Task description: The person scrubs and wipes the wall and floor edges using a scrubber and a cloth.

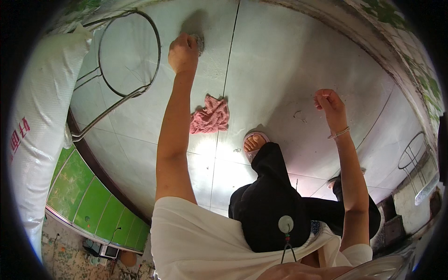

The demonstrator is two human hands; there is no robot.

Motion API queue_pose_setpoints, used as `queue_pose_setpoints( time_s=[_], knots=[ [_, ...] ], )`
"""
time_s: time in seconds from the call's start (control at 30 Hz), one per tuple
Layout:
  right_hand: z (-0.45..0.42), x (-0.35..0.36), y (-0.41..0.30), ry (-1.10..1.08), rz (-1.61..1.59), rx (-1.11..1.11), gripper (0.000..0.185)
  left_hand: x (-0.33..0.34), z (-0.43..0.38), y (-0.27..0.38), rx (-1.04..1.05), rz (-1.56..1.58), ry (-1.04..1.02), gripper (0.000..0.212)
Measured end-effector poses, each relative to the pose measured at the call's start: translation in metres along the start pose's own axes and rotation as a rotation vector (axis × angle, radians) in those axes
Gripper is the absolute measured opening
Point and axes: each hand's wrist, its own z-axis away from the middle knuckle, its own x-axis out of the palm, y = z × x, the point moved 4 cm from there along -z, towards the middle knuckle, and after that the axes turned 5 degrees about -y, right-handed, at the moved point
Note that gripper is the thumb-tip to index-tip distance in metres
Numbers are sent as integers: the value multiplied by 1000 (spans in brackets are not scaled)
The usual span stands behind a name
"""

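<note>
My left hand (pixel 183 52) is closed around a grey scouring pad (pixel 198 43), which looks like metal wool and touches the pale tiled floor (pixel 273 66). Wet-looking specks mark the tile just below it. A crumpled pink cloth (pixel 211 117) lies on the floor between my two arms, nearer the left forearm. My right hand (pixel 328 101) hangs at the right with its fingers curled in; nothing shows in it. A bracelet is on that wrist. Below and left of this hand, a small thin scrap (pixel 300 116) lies on the tile.
A round metal-rod frame (pixel 160 45) stands at upper left beside a large white woven sack (pixel 45 105). Green panels (pixel 94 199) run along the lower left. My slippered foot (pixel 254 143) is near the cloth. Another wire stand (pixel 413 154) is at far right, near the wall.
</note>
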Motion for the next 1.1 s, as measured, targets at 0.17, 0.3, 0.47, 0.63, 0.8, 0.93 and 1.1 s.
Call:
queue_pose_setpoints(
  time_s=[0.17,0.3,0.47,0.63,0.8,0.93,1.1],
  knots=[
    [10,-13,-8,50,61,-49,8,13,57,30,64,-134,-167,11],
    [10,-6,-11,51,38,20,8,0,4,5,-47,-244,-69,18],
    [16,-25,-16,62,30,-79,9,12,32,39,20,-259,-247,19],
    [21,-14,-14,67,64,13,8,-1,-2,13,-31,-421,-134,17],
    [31,-29,-17,91,117,-47,12,15,44,39,118,-382,-245,18],
    [34,-33,-16,77,112,-55,13,3,7,-6,-119,-460,-169,19],
    [41,-32,-25,102,110,-64,11,-29,11,-63,-33,-395,166,18]
  ],
)
